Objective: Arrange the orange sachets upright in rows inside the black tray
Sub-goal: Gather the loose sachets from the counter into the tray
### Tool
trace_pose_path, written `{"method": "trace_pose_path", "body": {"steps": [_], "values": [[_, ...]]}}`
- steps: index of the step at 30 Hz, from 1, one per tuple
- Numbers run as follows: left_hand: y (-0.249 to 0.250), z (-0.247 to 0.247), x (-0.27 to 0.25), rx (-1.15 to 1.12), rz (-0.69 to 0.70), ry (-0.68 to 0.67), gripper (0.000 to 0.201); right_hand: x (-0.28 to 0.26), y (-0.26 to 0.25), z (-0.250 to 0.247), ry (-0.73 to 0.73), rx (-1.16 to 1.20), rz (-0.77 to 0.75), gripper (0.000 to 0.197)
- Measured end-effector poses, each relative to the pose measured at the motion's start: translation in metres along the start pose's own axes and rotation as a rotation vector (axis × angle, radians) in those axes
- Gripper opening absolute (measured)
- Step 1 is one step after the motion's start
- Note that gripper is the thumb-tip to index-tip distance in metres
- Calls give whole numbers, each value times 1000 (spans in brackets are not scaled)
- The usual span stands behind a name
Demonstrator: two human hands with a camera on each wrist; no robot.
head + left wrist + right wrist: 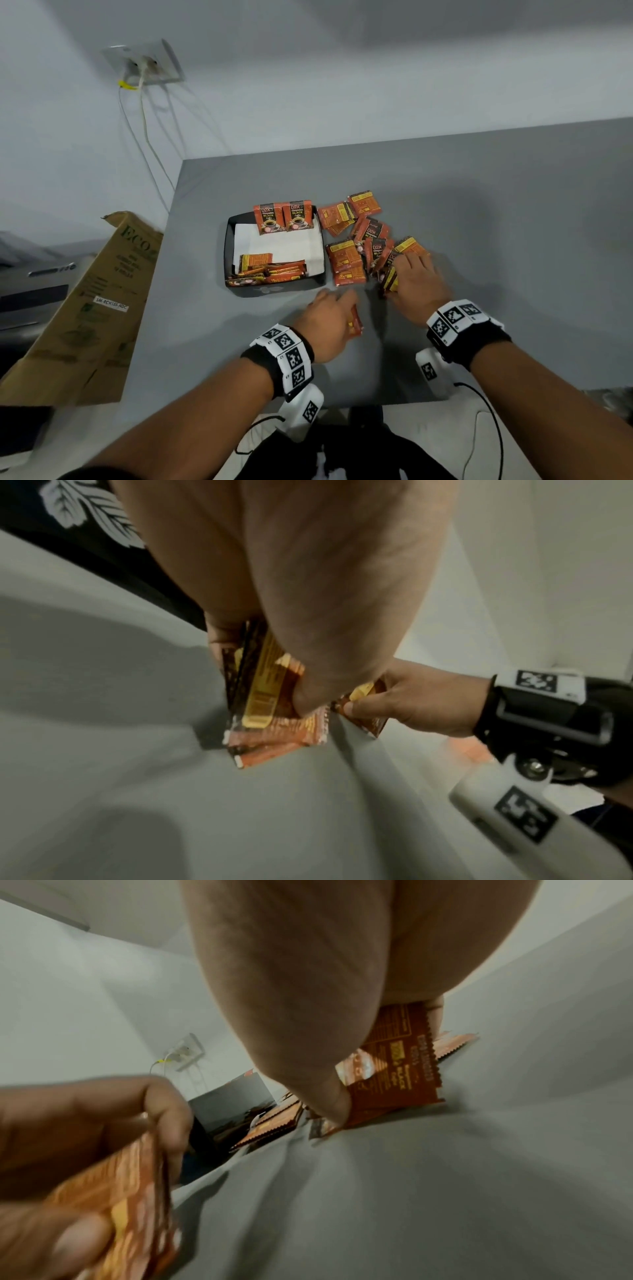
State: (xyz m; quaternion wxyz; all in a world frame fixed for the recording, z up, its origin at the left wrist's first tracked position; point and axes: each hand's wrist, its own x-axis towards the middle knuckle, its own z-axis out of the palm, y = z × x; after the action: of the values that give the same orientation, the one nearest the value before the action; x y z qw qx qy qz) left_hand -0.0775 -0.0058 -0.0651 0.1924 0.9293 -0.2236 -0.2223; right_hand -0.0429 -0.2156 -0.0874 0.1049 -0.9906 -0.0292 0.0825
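The black tray (228, 240), lined with white paper, sits mid-table. Two orange sachets (284, 218) stand upright at its far wall, and several more (270, 270) lie packed along its near wall. A loose pile of orange sachets (356, 236) lies to the right of the tray. My left hand (329, 318) grips a small stack of sachets (260, 693) on edge just in front of the tray. My right hand (416, 284) is on the near end of the pile and pinches a sachet (394, 1074) between thumb and fingers.
A tall cardboard box (89, 308) leans off the table's left edge. A wall socket with cables (144, 66) is on the back wall. The grey table (496, 222) stretches bare to the right and back.
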Motion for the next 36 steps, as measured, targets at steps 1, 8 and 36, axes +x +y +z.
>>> {"method": "trace_pose_path", "body": {"steps": [1, 8, 36], "values": [[5, -3, 4, -57, -12, 35, 53, 0, 0, 0, -3, -8, 1, 54], [26, -24, 76, 11, -127, 195, 32, -8, 4, -4, -30, 54, 1, 66], [45, -11, 113, 126, -432, 206, 34, 27, 12, 10, 72, 202, 76, 61]]}}
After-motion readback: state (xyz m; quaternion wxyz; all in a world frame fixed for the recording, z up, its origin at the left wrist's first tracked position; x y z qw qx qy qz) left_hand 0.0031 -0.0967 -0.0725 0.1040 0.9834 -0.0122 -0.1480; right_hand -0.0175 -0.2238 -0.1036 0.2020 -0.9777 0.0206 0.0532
